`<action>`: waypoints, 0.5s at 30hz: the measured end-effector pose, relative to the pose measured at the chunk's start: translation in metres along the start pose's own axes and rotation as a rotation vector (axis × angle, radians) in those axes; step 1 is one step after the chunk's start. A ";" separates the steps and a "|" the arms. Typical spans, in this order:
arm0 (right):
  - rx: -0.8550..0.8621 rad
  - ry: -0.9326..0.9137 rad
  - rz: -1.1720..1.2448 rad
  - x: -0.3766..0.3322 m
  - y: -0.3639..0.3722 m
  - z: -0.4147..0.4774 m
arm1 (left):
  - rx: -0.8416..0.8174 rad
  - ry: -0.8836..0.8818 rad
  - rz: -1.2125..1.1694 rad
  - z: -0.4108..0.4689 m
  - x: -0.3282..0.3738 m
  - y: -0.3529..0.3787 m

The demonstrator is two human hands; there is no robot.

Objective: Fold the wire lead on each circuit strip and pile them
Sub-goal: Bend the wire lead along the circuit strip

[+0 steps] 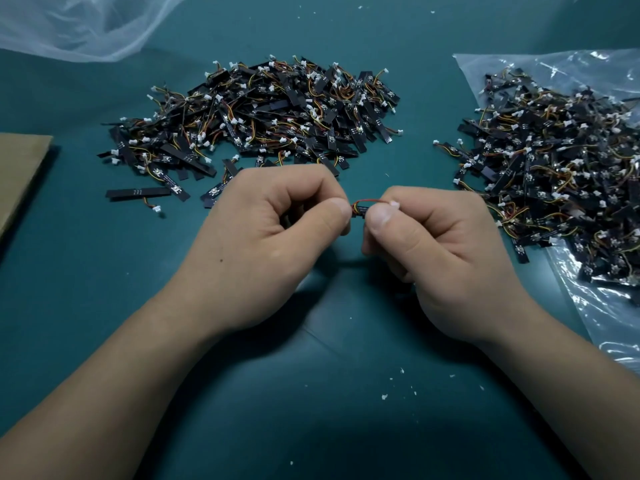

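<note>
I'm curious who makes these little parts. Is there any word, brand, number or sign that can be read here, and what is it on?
No text can be read anywhere.
held strip, pinched between left hand and right hand: pale print, too small to read.
centre pile and right pile: white marks on the strips, blurred.
cardboard and clear bag: no print visible.

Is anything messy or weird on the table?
A bit. Small white flecks lie scattered on the teal table near the bottom of the view. A few circuit strips lie apart from the middle pile. What the flecks are, I cannot tell.
</note>
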State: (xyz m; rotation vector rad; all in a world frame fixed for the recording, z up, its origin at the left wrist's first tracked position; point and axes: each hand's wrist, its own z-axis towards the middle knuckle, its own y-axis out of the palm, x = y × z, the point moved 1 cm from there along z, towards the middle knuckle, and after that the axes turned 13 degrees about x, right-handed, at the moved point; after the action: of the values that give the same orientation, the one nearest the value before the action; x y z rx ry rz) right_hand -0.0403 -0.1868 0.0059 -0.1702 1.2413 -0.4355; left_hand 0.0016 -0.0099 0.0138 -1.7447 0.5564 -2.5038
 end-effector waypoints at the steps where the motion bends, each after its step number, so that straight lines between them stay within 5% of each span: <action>1: -0.006 -0.002 -0.016 0.000 0.000 0.000 | 0.006 -0.001 0.003 0.000 0.000 0.000; 15: -0.111 -0.013 0.076 0.002 -0.005 0.000 | -0.049 -0.005 -0.012 0.000 0.000 -0.002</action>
State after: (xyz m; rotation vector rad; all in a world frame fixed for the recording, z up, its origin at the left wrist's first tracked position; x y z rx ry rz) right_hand -0.0413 -0.1921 0.0055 -0.2194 1.2555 -0.3000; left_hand 0.0017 -0.0080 0.0146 -1.7756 0.6139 -2.5140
